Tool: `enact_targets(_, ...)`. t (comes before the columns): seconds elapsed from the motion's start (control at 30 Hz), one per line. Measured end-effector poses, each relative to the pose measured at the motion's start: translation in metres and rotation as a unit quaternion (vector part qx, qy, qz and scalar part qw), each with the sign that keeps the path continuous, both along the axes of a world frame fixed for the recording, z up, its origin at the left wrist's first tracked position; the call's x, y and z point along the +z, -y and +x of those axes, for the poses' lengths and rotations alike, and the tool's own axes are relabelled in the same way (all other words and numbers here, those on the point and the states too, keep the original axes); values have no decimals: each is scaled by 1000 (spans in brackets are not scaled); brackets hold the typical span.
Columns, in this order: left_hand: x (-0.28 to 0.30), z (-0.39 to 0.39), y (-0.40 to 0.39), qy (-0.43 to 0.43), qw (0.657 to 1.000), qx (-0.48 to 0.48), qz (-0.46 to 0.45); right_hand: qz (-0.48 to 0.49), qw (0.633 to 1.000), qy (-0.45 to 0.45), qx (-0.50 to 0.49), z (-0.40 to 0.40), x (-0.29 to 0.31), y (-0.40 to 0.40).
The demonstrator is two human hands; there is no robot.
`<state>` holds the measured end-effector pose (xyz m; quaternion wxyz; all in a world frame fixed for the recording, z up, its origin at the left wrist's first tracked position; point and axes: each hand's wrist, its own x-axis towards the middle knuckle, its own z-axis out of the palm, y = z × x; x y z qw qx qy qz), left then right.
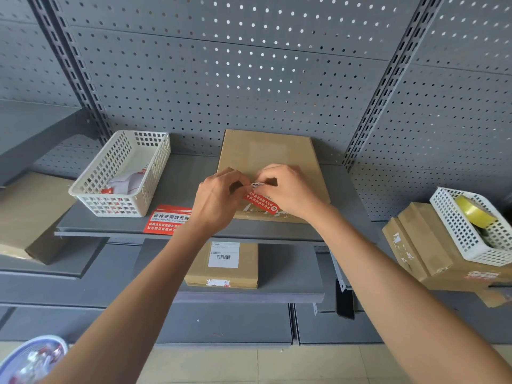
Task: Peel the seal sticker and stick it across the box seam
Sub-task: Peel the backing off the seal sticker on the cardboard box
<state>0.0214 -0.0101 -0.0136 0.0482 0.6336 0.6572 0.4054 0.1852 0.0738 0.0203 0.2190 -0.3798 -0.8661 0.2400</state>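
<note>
A flat brown cardboard box (266, 153) lies on the grey shelf (180, 178), its near edge at the shelf front. Over the near part of the box, both hands pinch one red seal sticker (260, 200) with white print. My left hand (219, 198) grips the sticker's upper left end with thumb and fingertips. My right hand (288, 189) holds it from the right, fingers curled over its top edge. The sticker slants down to the right, just above the box top. Whether a backing is on it I cannot tell.
A white lattice basket (122, 173) with sticker scraps stands left on the shelf. A red sticker sheet (166, 220) lies at the shelf's front edge. Another labelled box (221, 264) sits on the lower shelf. At right, a basket with a tape roll (473, 212) rests on cartons.
</note>
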Motion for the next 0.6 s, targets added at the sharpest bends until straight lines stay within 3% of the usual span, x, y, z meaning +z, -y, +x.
enact_targets(0.17,-6,0,12,92,995,14,30,-11,999,-33,-29,0,-5,3)
enact_targets(0.3,-16,2,17,47,997,-1,56,-3,998,-48,-41,0,-6,6)
enact_targets(0.6,-19,14,13,92,993,52,57,-6,996,-80,-40,0,-14,10)
